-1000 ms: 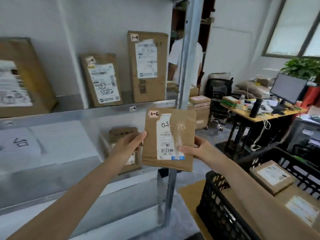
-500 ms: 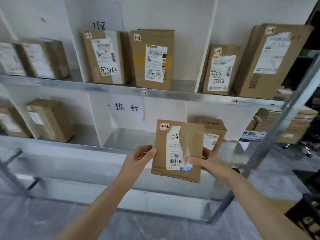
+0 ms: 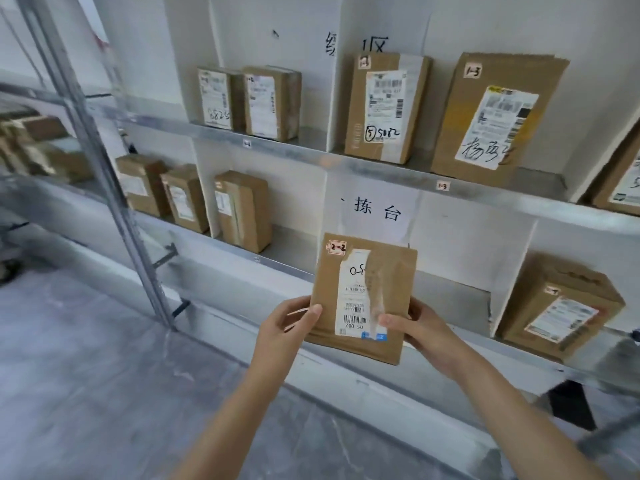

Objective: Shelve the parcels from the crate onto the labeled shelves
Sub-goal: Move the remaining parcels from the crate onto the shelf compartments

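— How many parcels are shelved?
— Four fully seen on the upper shelf [image 3: 311, 150], four on the lower shelf [image 3: 277, 261].
— And the held one?
— One flat parcel [image 3: 363, 299], tagged 2-2, before the lower shelf; left hand [image 3: 287, 327] and right hand [image 3: 419, 330] fingers grip its sides.

Both forearms run out of the bottom edge, and the fingers of the left hand [image 3: 289, 323] and right hand [image 3: 420, 327] disappear behind the flat parcel [image 3: 363, 299], leaving only the thumbs on its face. The small print on its shipping label [image 3: 360, 296] is too fine to read, and a strip of glossy tape blurs the middle. At far right, a carton [image 3: 620, 181] on the upper shelf [image 3: 381, 168] is cut off by the frame. At far left, boxes [image 3: 38, 150] beyond the steel upright [image 3: 104, 161] smear into motion blur. The small tag [image 3: 247, 143] on the shelf lip is illegible.
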